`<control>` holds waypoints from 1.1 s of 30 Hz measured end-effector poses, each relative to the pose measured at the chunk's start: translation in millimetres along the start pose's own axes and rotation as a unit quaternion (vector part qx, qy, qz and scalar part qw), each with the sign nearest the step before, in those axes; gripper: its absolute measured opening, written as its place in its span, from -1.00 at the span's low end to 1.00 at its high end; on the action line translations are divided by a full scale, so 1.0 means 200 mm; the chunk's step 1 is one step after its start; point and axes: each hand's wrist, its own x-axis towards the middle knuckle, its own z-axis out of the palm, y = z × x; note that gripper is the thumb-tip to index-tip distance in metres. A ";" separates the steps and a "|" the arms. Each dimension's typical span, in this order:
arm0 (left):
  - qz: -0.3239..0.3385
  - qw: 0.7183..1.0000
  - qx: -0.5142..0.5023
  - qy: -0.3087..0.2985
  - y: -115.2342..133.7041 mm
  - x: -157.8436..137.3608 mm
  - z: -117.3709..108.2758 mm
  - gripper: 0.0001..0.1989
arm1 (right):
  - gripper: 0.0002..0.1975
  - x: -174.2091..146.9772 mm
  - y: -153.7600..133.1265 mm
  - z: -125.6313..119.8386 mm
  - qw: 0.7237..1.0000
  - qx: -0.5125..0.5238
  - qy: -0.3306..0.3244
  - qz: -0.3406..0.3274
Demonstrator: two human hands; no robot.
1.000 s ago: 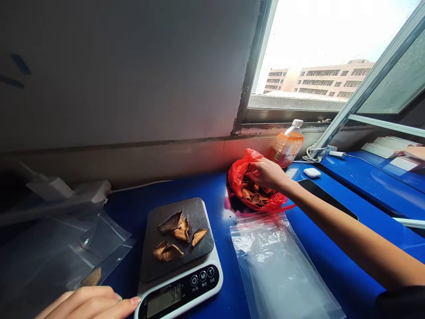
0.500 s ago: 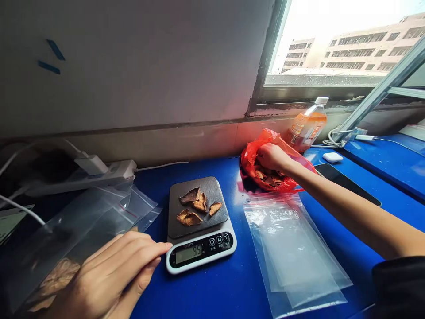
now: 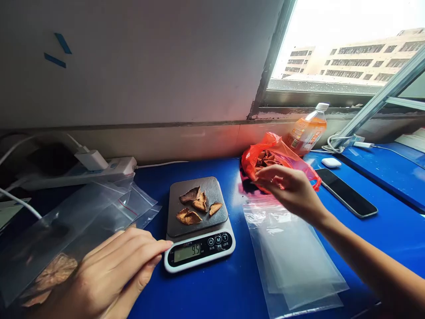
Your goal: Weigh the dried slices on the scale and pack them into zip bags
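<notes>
My left hand [image 3: 114, 270] rests palm down by the kitchen scale [image 3: 201, 250]. Its fingers lie stretched close together, and the index fingertip touches the scale's left corner. On the dark weighing plate sit several curled brown dried slices [image 3: 189, 217]; the display reads 9.5. Over the front edge of a red plastic bag [image 3: 257, 153] my right hand [image 3: 288, 188] is pinched closed. Whatever lies between its fingertips is too small or hidden to make out. More dried slices [image 3: 265, 159] fill the bag. Below that hand, clear zip bags [image 3: 292, 261] lie flat, overlapping.
At left are clear zip bags [image 3: 89, 217], one with dried pieces [image 3: 56, 272] inside. Behind them lies a power strip [image 3: 122, 166] with a white charger [image 3: 92, 159]. An orange drink bottle [image 3: 307, 130], a white case [image 3: 331, 162] and a phone [image 3: 348, 192] stand or lie at right.
My right hand has come out of the red bag toward me, its fingers pinched, uncovering the slices inside. My left hand stays at the scale, which still reads 9.5.
</notes>
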 end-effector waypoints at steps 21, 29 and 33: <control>0.034 0.998 0.028 -0.034 -0.01 0.03 0.00 -0.75 | -0.88 0.06 -0.05 0.26 0.990 -0.050 -0.007 -0.128; 0.009 1.000 0.008 -0.018 0.03 0.00 0.00 -0.68 | -0.81 -0.26 0.10 0.03 0.928 -0.316 -0.170 -0.097; -0.018 1.000 -0.022 0.001 0.04 -0.02 0.01 -0.69 | -0.82 -0.27 0.17 0.06 0.927 -0.311 -0.193 -0.085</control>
